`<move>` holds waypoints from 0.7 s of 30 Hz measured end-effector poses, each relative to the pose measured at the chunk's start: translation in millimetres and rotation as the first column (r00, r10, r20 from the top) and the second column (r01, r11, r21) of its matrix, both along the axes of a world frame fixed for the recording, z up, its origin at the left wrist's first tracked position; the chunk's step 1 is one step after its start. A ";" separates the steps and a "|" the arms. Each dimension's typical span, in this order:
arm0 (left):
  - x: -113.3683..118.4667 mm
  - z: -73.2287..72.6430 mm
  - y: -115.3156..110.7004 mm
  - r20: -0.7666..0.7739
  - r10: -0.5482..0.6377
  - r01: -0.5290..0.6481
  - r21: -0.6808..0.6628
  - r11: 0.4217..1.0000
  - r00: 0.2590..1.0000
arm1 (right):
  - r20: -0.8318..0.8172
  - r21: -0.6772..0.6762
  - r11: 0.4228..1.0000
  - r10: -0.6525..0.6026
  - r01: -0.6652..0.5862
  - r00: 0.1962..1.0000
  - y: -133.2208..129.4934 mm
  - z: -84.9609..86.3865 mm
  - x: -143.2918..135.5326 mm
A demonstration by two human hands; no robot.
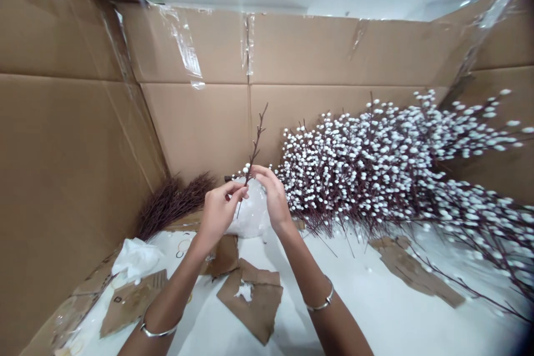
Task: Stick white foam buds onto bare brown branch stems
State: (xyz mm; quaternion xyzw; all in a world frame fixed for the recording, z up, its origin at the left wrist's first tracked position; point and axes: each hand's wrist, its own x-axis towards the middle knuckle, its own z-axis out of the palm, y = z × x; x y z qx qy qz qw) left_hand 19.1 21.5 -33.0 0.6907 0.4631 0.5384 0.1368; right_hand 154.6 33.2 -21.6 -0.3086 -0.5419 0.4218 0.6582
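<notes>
A thin brown artificial twig [257, 136] with short bare side shoots stands nearly upright in front of me. My left hand [223, 206] pinches its lower stem between thumb and fingertips. Beside it, my right hand [273, 197] curves in from the right, its fingertips meeting at the stem; whatever they hold is too small or hidden to make out. Behind both hands sits a white, plastic-looking bag [250, 214], partly covered by them. A few white berries show around the twig and bag, but I cannot tell whether any is attached to this twig.
A large heap of brown branches with white berries [359, 167] lies on the right. Bare brown twigs [171, 206] lie at the left. Torn cardboard pieces [254, 300] and a crumpled white wad [136, 258] rest on the white table [334, 295]. Tall cardboard walls [200, 122] surround it.
</notes>
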 end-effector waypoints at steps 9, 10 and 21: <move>8.5 -1.7 -1.3 0.112 -0.185 0.195 -0.095 0.976 0.976 | -0.183 -0.033 0.990 0.127 -0.135 0.975 4.4 1.2 4.7; 10.0 -1.3 -2.5 0.123 -0.192 0.205 -0.104 0.973 0.974 | -0.213 -0.034 0.988 0.140 -0.151 0.967 4.2 1.1 4.3; -17.5 -14.9 27.7 -0.071 -0.179 0.164 -0.182 0.970 0.981 | -0.324 0.015 0.997 0.072 -0.071 0.943 7.8 -2.3 4.1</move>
